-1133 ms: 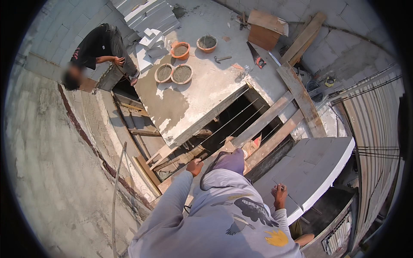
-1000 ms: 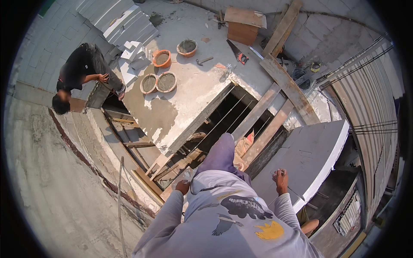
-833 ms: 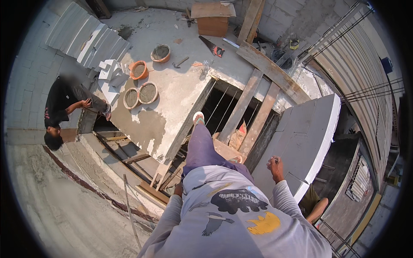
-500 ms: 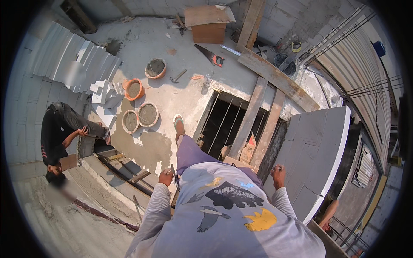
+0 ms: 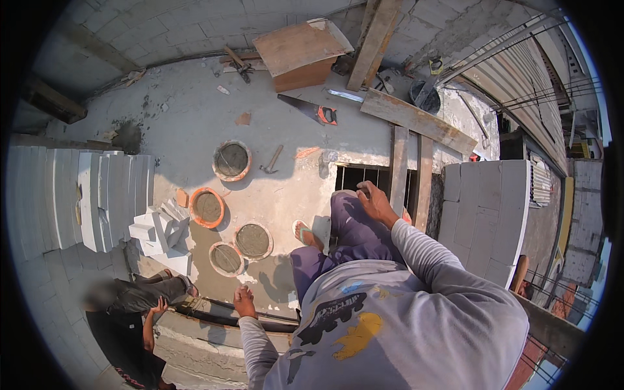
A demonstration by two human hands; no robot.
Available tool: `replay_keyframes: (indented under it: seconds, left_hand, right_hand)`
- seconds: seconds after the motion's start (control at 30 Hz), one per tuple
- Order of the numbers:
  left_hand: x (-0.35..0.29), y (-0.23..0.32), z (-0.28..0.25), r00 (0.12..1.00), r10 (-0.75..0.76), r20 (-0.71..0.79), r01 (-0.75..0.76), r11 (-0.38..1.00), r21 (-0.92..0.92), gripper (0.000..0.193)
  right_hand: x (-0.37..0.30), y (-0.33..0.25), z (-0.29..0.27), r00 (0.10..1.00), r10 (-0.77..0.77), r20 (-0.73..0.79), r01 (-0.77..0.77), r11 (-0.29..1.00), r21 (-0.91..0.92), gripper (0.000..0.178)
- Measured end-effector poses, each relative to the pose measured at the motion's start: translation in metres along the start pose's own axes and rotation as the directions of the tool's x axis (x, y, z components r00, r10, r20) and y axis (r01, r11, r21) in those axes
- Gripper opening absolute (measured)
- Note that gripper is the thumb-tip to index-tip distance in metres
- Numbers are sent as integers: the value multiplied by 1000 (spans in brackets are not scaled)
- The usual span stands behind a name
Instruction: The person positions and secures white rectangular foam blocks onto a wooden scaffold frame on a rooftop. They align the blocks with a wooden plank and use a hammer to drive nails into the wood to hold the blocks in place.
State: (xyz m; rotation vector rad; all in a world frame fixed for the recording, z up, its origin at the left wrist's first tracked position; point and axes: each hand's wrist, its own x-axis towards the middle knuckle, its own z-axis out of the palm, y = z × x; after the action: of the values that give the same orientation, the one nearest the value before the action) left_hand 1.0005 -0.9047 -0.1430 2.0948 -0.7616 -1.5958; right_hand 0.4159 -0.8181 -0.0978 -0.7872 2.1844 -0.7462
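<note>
My left hand (image 5: 244, 301) hangs with its fingers curled in, nothing visible in it. Below and beyond it, nearest, stand round tubs of grey mortar: a pale-rimmed tub (image 5: 227, 275) and another beside it (image 5: 253, 257). My right hand (image 5: 378, 204) is raised over my bent purple-trousered leg (image 5: 364, 227), fingers loosely bent and apart, holding nothing. A floor opening (image 5: 350, 177) crossed by metal bars lies just beyond that hand. My sandalled foot (image 5: 307, 234) stands on the concrete left of it.
An orange tub (image 5: 208, 207), a hammer (image 5: 272, 160) and a handsaw (image 5: 312, 110) lie ahead. Planks (image 5: 424, 188) span the opening. White blocks (image 5: 153, 229) are piled left, near a person in black (image 5: 127, 338). A block wall (image 5: 484, 208) stands right, a wooden box (image 5: 302, 77) far back.
My view has swung leftward and forward. My right hand has come up and inward across my leg. The tubs now appear nearer, and my foot has stepped along the floor.
</note>
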Motion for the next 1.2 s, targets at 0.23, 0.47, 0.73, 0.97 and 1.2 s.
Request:
replay_keyframes:
  seconds: [0.23, 0.47, 0.73, 0.97, 1.2]
  left_hand:
    - [47, 18, 13, 986, -131, 104, 131, 991, 5, 7]
    - [95, 163, 106, 945, -41, 325, -133, 858, 496, 9]
    - [232, 440, 272, 804, -104, 585, -288, 793, 537, 13]
    - [306, 600, 447, 882, -125, 455, -330, 525, 785, 54]
    - [254, 557, 456, 886, -280, 370, -345, 135, 929, 49]
  right_hand:
    - [140, -63, 26, 999, 46, -9, -45, 995, 84, 32]
    - [309, -75, 51, 994, 41, -101, -26, 989, 147, 30]
    - [416, -17, -48, 816, 419, -399, -293, 894, 339, 31]
    - [507, 90, -99, 540, 664, -518, -428, 746, 510, 24]
    - [685, 261, -129, 528, 523, -669, -291, 852, 436, 18]
